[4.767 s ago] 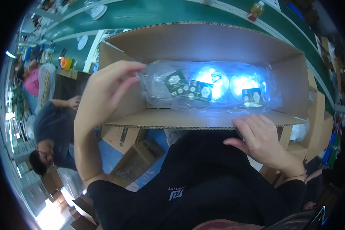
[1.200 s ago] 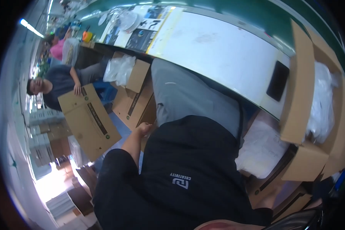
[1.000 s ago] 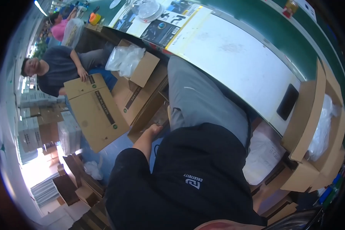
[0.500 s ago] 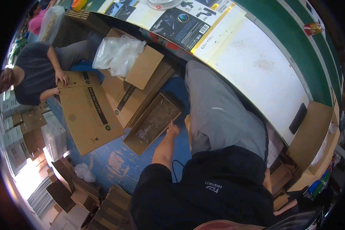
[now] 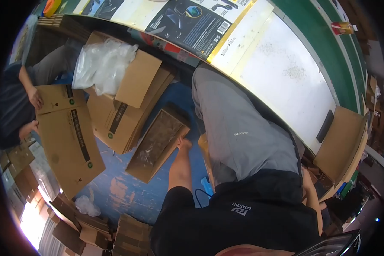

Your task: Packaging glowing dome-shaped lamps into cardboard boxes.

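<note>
My left hand [image 5: 183,144] is on the near right rim of a long, shallow, open cardboard box [image 5: 141,173] on the blue floor, its fingers bent over the edge. Clear plastic scraps [image 5: 148,154] lie inside this box. On my other side, my right hand [image 5: 306,178] is low beside my thigh, close to an open carton [image 5: 340,143]. Its fingers are hidden, so I cannot see whether it holds anything. Between my left hand and my leg stands a narrow piece of cardboard [image 5: 204,150].
A co-worker at left holds a large flat carton [image 5: 74,141]. Behind the long box, flattened cartons [image 5: 130,128] are stacked beneath a box of clear plastic bags [image 5: 104,66]. A white worktable [image 5: 281,59] runs along the far side. More cartons [image 5: 85,226] sit at lower left.
The view has shifted, so the co-worker and cartons appear farther left. My left hand's fingers, one pointing before, now bend over the box rim. More of my right forearm shows.
</note>
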Available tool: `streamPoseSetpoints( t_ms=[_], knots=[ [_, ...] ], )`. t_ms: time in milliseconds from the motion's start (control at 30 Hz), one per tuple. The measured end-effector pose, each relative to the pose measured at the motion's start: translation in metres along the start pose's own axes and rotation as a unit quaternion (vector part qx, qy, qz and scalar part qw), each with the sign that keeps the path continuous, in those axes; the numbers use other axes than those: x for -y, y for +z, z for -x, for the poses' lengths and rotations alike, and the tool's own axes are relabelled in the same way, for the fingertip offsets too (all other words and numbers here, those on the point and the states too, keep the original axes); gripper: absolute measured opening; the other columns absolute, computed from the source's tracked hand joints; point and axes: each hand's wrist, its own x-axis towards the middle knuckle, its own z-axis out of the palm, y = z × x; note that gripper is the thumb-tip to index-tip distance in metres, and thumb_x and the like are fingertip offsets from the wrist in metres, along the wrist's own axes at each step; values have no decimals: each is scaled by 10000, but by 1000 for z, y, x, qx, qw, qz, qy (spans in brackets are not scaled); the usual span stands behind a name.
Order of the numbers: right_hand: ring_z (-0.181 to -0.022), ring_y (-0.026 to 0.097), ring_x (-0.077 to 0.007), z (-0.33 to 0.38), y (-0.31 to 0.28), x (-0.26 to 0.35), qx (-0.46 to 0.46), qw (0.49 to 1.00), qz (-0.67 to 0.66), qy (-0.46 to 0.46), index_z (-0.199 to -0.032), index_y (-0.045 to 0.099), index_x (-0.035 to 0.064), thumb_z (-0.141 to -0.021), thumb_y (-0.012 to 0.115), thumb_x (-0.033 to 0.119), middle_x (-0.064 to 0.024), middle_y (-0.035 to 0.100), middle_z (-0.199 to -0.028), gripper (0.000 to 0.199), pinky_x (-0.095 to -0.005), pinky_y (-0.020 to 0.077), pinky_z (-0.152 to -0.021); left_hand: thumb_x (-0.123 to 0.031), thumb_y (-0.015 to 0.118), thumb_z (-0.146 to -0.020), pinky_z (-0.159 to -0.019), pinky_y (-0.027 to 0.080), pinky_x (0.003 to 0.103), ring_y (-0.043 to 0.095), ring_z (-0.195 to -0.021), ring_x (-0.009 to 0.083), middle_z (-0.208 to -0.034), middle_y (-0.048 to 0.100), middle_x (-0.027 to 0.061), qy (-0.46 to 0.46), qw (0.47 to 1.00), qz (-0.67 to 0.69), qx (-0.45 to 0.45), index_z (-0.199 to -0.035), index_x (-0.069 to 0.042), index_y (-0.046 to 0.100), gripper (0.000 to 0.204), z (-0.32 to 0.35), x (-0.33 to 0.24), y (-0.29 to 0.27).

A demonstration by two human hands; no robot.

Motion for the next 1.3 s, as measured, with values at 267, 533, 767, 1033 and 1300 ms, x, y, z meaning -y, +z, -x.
streamPoseSetpoints(
  t_ms=[267,533,767,1033,1300],
  knots=[
    [-1117,615,-428,-28,12,-54,21,999,-6,-43,-1179,608,-71,-740,697,117,-291,663,-1060,486,-425,471,-971,-260,775,-719,-993,470,429,577,-1124,401,-1155,620,243,69,970,-74,-222,-1064,19,644,462,60,92,-34],
    [-944,642,-409,-67,-32,-24,12,997,39,-72,-996,662,-22,-784,661,111,-242,674,-962,250,-440,511,-812,-404,730,-768,-726,531,490,677,-750,416,-759,677,230,88,937,-50,-335,-829,-2,748,406,195,134,-118],
    [-1078,595,-375,-67,-94,81,-80,980,-44,-176,-1110,634,17,-857,666,193,-198,629,-1148,310,-412,484,-924,-248,723,-779,-715,516,471,659,-754,432,-780,668,249,21,893,114,-435,-787,29,708,278,322,170,-129],
    [-1120,589,-345,-50,-157,234,-39,872,-83,-480,-1168,617,45,-926,638,206,-154,632,-1183,291,-398,479,-968,-169,724,-836,-745,473,453,619,-855,407,-889,653,211,38,742,109,-661,-790,48,661,230,489,79,-205],
    [-1314,468,-337,11,-196,361,-118,586,-197,-777,-1322,541,61,-897,691,267,-156,486,-1420,496,-453,391,-1082,23,702,-865,-579,420,338,580,-761,286,-911,582,171,285,594,-19,-752,-741,-10,555,196,661,-69,-304]
  ],
)
